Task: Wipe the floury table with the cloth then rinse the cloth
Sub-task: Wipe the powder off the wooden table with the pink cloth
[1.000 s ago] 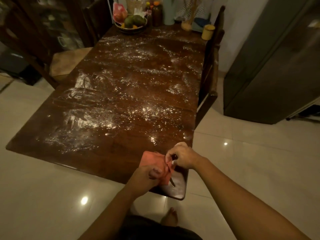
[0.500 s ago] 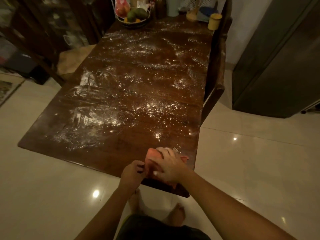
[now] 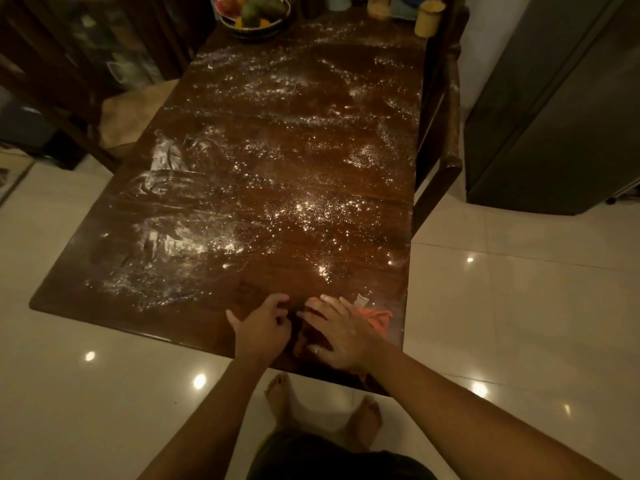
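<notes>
The soft pink-orange cloth (image 3: 375, 318) lies flat on the near right corner of the dark brown wooden desk (image 3: 207, 327), and the right hand (image 3: 341, 336) presses down on it with its grip spread apart, while the left hand (image 3: 261, 327) rests just beside it, fingers loosely curled on nothing. Wiping looks about to begin, because the white flour (image 3: 311, 209) covers the desk all the way to the round fruit bowl (image 3: 254, 19) at the far end. Next, the cloth should be pushed away across the flour.
</notes>
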